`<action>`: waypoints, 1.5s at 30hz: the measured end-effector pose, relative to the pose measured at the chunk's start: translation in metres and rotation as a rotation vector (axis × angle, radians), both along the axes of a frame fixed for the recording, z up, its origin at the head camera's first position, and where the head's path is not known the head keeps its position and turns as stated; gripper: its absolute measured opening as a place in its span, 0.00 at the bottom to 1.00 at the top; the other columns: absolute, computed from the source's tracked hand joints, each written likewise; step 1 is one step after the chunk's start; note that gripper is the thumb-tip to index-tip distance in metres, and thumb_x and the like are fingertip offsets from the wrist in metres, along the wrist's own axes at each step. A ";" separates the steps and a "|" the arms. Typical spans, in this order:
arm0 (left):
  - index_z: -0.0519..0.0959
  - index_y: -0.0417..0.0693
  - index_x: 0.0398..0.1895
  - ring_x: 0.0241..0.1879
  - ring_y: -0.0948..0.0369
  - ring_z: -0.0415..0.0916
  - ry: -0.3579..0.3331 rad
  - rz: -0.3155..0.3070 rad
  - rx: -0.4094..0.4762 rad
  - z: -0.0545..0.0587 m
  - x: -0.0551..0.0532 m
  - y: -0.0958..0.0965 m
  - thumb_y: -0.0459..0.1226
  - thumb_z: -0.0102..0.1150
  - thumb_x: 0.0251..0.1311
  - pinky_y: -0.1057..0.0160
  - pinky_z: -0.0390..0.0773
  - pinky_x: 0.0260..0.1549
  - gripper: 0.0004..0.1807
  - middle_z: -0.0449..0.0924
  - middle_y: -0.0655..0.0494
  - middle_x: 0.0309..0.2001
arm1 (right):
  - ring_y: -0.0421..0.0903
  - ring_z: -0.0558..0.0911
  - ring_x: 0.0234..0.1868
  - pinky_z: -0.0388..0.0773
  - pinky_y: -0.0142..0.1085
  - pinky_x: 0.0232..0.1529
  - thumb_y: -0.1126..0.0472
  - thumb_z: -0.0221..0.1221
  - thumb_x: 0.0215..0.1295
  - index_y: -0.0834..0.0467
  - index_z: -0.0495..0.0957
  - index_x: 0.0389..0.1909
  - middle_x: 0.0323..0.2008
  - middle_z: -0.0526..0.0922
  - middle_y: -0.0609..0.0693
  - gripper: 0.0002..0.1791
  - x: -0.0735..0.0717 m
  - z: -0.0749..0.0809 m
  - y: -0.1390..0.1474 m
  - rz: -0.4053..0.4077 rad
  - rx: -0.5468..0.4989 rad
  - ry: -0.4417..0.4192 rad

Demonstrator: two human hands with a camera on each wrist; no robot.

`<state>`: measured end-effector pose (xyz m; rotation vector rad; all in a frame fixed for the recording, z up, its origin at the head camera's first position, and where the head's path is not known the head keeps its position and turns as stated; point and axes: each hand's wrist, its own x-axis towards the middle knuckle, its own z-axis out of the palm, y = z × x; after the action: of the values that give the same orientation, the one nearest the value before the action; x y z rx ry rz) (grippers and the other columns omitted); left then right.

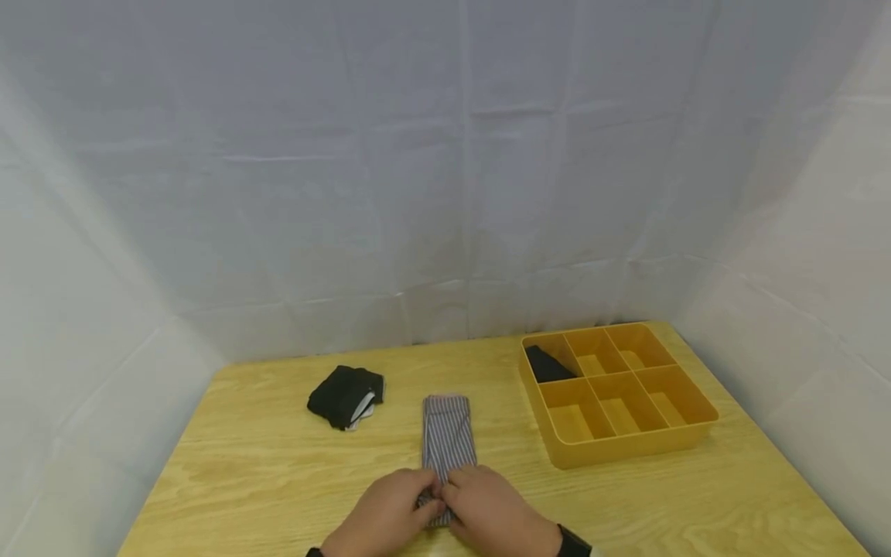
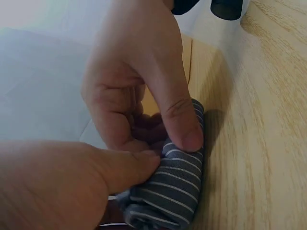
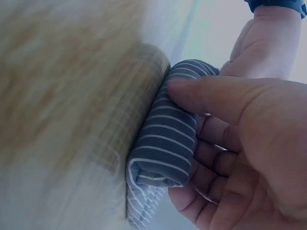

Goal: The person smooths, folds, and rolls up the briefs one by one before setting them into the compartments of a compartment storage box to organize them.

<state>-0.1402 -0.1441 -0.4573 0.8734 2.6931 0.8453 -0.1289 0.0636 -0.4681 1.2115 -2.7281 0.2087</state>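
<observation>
A grey cloth with thin white stripes (image 1: 448, 429) lies lengthwise on the table in front of me, a bit of pink showing at its far end. The near end is rolled into a thick roll (image 3: 163, 127), its layers visible from the side in the right wrist view. Both hands hold this roll close together. My left hand (image 1: 386, 507) pinches it from the left, thumb on top. On the other side, my right hand (image 1: 496, 510) grips it with the thumb pressed over the stripes and the fingers curled behind.
A yellow divided box (image 1: 626, 446) with several compartments stands on the right; a dark folded cloth (image 1: 547, 365) sits in its far left compartment. Farther back on the left lies a black folded cloth (image 1: 344, 394) with a white part. White sheeting (image 1: 431, 193) surrounds the wooden table (image 1: 257, 464).
</observation>
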 end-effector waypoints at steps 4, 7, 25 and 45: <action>0.81 0.60 0.39 0.38 0.71 0.72 0.100 -0.033 -0.086 0.003 0.001 -0.002 0.50 0.69 0.64 0.63 0.77 0.37 0.09 0.76 0.72 0.36 | 0.31 0.75 0.35 0.75 0.29 0.38 0.56 0.63 0.71 0.49 0.86 0.41 0.33 0.77 0.35 0.05 -0.007 0.000 0.005 -0.008 -0.161 -0.256; 0.81 0.59 0.41 0.41 0.70 0.72 0.127 -0.085 -0.121 0.006 0.002 -0.001 0.50 0.75 0.58 0.63 0.77 0.40 0.14 0.77 0.71 0.39 | 0.29 0.74 0.35 0.75 0.28 0.39 0.57 0.62 0.72 0.50 0.87 0.40 0.34 0.78 0.34 0.05 -0.014 0.001 0.013 -0.019 -0.255 -0.509; 0.85 0.60 0.39 0.41 0.71 0.70 0.054 -0.094 -0.038 -0.005 -0.004 -0.002 0.51 0.56 0.73 0.64 0.76 0.42 0.11 0.78 0.73 0.42 | 0.32 0.69 0.34 0.73 0.29 0.38 0.50 0.72 0.60 0.48 0.80 0.39 0.34 0.72 0.36 0.12 -0.012 0.004 0.013 0.018 -0.045 -0.158; 0.81 0.62 0.36 0.32 0.74 0.70 -0.062 -0.108 -0.112 0.014 0.007 0.002 0.46 0.79 0.52 0.68 0.76 0.34 0.14 0.75 0.75 0.33 | 0.28 0.70 0.26 0.71 0.26 0.29 0.53 0.64 0.72 0.49 0.83 0.33 0.27 0.74 0.32 0.07 -0.016 0.001 0.020 0.095 -0.259 -0.707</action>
<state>-0.1330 -0.1420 -0.4429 0.9408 2.5855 0.6810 -0.1451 0.0835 -0.4668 1.3853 -3.0401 1.1627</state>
